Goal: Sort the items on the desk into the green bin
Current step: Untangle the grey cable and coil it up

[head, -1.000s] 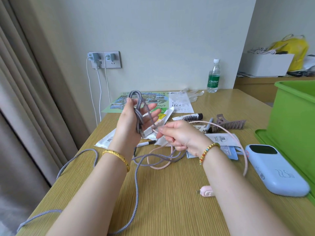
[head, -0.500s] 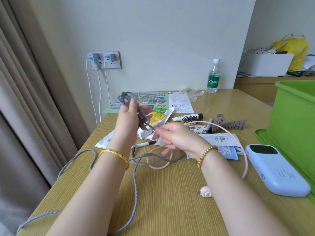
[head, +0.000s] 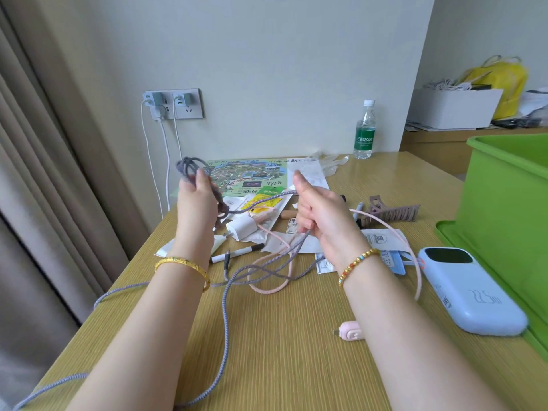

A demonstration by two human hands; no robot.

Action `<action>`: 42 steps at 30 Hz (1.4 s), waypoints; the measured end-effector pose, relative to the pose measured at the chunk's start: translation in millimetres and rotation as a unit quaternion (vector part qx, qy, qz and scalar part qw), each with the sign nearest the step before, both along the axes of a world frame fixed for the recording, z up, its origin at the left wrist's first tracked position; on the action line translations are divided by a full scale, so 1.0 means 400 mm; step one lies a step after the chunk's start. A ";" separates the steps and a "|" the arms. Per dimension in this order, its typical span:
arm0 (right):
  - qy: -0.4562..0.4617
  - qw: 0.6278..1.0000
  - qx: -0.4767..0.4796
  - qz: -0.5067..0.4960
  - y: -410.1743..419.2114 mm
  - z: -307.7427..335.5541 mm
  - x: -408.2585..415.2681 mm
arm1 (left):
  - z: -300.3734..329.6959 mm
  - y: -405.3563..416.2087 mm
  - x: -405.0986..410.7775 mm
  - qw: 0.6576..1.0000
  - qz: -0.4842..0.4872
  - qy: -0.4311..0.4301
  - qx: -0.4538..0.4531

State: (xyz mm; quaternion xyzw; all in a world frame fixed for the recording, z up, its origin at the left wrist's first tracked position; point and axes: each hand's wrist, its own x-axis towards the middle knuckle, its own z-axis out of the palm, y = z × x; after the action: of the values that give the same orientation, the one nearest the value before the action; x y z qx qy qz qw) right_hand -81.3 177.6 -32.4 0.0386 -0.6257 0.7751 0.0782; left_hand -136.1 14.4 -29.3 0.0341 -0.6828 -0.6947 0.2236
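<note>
My left hand (head: 197, 207) grips a bundle of loops of a long grey braided cable (head: 225, 307), raised above the desk. From that bundle a strand runs right to my right hand (head: 318, 215), which pinches it with curled fingers. The cable's loose length trails over the wooden desk (head: 281, 351) and off its near left edge. A pink cable (head: 275, 287) lies tangled under the grey one. The green bin (head: 501, 209) stands at the right edge, on a green lid.
On the desk lie a pale blue power bank (head: 471, 295), a small pink gadget (head: 351, 334), a pink headband (head: 412, 250), a brown hair claw (head: 391, 213), a white charger (head: 241, 228), a marker (head: 237, 253), papers and a map. A water bottle (head: 365, 130) stands by the wall.
My right hand has lifted and moved right, pulling a strand of the grey cable taut away from my left hand. My left hand has shifted slightly left with the loops.
</note>
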 end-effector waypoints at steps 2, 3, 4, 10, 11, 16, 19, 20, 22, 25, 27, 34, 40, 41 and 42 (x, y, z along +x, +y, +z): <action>0.009 0.999 -0.053 0.000 0.002 0.001 0.000 | -0.003 0.004 -0.001 0.994 -0.014 -0.038 -0.100; 0.015 0.996 -0.086 0.016 0.004 0.002 0.001 | -0.004 0.008 0.000 0.987 -0.028 -0.053 -0.147; 0.025 0.992 -0.115 0.038 0.007 0.005 0.002 | -0.004 0.010 0.003 0.980 -0.043 -0.058 -0.184; 0.094 0.988 -0.093 0.082 0.020 0.002 0.002 | -0.003 0.034 0.051 0.918 -0.250 0.006 -0.309; 0.100 0.988 -0.078 0.086 0.019 0.000 0.001 | -0.005 0.038 0.055 0.900 -0.284 0.014 -0.331; 0.107 0.987 -0.047 0.113 0.017 -0.004 -0.002 | -0.012 0.047 0.058 0.871 -0.292 -0.008 -0.394; 0.092 0.993 -0.044 0.064 0.017 -0.008 -0.008 | -0.012 0.053 0.064 0.877 -0.298 0.007 -0.377; 0.078 0.996 -0.032 0.032 0.018 -0.010 -0.012 | -0.011 0.054 0.067 0.876 -0.300 0.005 -0.377; 0.036 0.999 0.019 -0.024 0.019 -0.017 -0.019 | -0.007 0.058 0.072 0.877 -0.307 -0.003 -0.369; -0.008 0.998 0.061 -0.019 0.018 -0.023 -0.022 | -0.003 0.060 0.077 0.886 -0.288 -0.002 -0.364; -0.008 0.999 0.053 -0.003 0.019 -0.018 -0.019 | 0.001 0.058 0.081 0.888 -0.295 -0.002 -0.352; -0.007 0.999 0.028 0.042 0.018 -0.015 -0.014 | 0.003 0.055 0.076 0.900 -0.311 0.027 -0.304; 0.002 1.000 0.021 0.011 0.013 -0.017 -0.019 | -0.004 0.045 0.070 0.897 -0.368 0.005 -0.245; -0.001 1.000 0.002 0.027 0.015 -0.016 -0.019 | -0.005 0.045 0.064 0.912 -0.359 0.003 -0.197; -0.008 0.998 -0.010 0.054 0.016 -0.016 -0.017 | -0.006 0.042 0.055 0.930 -0.341 -0.001 -0.136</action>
State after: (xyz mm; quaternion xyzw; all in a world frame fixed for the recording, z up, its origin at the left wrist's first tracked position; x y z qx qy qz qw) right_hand -88.3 184.2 -38.8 0.0657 -0.6158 0.7845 0.0316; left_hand -114.2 31.4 -31.6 -0.2310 -0.7413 -0.6297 -0.0247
